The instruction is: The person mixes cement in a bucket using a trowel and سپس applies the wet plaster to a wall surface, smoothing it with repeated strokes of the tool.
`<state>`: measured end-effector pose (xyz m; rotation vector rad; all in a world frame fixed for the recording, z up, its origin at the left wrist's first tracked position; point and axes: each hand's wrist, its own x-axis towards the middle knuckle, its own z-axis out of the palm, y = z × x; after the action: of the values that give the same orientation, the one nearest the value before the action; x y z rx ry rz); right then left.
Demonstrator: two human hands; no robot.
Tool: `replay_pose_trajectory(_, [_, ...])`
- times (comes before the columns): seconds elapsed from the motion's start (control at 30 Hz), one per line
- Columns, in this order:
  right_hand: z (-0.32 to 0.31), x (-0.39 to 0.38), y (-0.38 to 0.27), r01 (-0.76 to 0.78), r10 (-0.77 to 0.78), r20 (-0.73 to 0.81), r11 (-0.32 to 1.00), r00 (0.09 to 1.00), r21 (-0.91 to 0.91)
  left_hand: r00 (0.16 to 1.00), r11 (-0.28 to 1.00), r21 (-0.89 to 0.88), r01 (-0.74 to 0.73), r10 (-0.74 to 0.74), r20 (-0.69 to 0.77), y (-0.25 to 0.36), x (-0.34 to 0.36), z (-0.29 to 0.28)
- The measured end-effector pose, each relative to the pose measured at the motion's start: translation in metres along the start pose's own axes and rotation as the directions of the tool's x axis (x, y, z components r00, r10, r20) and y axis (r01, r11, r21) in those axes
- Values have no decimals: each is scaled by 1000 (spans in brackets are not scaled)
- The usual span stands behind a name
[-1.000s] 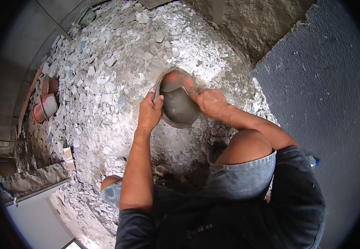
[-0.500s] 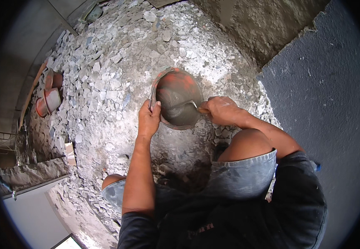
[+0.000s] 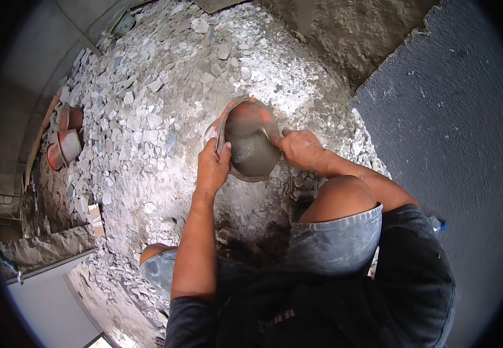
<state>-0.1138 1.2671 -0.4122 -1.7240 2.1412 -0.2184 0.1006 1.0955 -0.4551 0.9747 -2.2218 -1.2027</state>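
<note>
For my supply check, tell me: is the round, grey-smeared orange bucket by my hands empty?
No, smooth, wet-looking grey mix lies inside the round, grey-smeared orange bucket that the left hand grips by its rim.

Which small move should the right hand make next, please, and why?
Perhaps it should draw the metal-necked hand trowel gently through the wet grey mix. The right hand holds the tool inside the round, orange-red bucket, the left hand holds the bucket's left rim, and grey smears on the inner wall suggest some mix could be scraped down.
</note>
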Motion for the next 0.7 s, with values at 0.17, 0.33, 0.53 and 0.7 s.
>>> replay_pose_trajectory(0.17, [9, -17, 16, 60, -70, 45, 980, 997, 188, 995, 995, -62, 83, -86, -51, 10, -6, -2])
replay_pose_trajectory(0.33, [-4, 11, 12, -147, 127, 155, 981, 980, 128, 996, 993, -67, 93, -92, 16, 7, -8, 10])
replay_pose_trajectory(0.53, [7, 6, 29, -167, -12, 375, 882, 927, 441, 994, 988, -113, 105, -109, -29, 12, -8, 9])
replay_pose_trajectory(0.7, [14, -30, 43, -122, 20, 176, 797, 984, 592, 998, 988, -148, 47, -51, -27, 18, -13, 1])
